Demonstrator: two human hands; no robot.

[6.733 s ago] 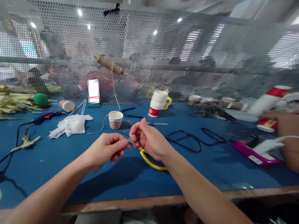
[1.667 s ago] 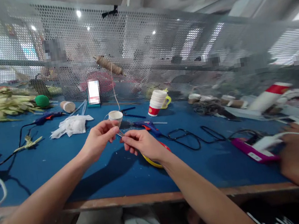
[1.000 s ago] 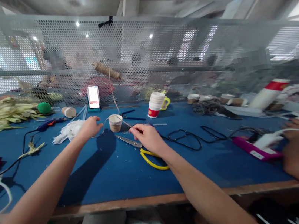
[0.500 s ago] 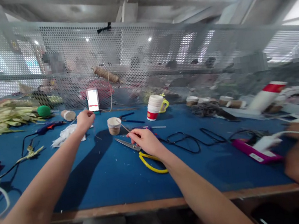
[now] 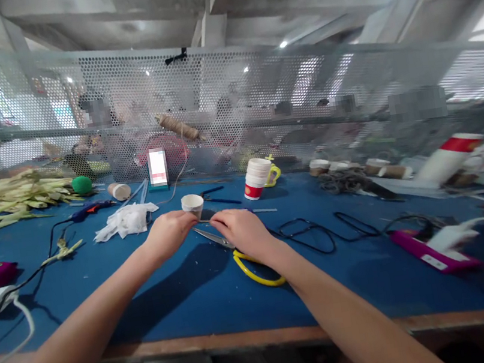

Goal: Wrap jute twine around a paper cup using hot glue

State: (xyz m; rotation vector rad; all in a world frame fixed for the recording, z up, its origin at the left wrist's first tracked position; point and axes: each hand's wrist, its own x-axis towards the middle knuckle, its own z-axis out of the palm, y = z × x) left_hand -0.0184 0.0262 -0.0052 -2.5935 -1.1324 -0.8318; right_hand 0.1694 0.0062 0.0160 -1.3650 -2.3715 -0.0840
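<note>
Tan twine strand point(image 5: 204, 221) held between left hand point(image 5: 170, 234) and right hand point(image 5: 246, 233), thumb and fingertips of both pinched closed on it, above blue worktop point(image 5: 341, 294). Just behind left fingertips, small white-rimmed brown cup point(image 5: 192, 203). Partly hidden by right hand, yellow-handled metal scissors point(image 5: 220, 239). Farther back, crumpled white cloth point(image 5: 126, 221), stacked white-and-red paper cups point(image 5: 257, 178), brown twine spool point(image 5: 179, 128).

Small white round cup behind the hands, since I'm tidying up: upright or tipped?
Upright: the small white round cup shows its rim facing up.
</note>
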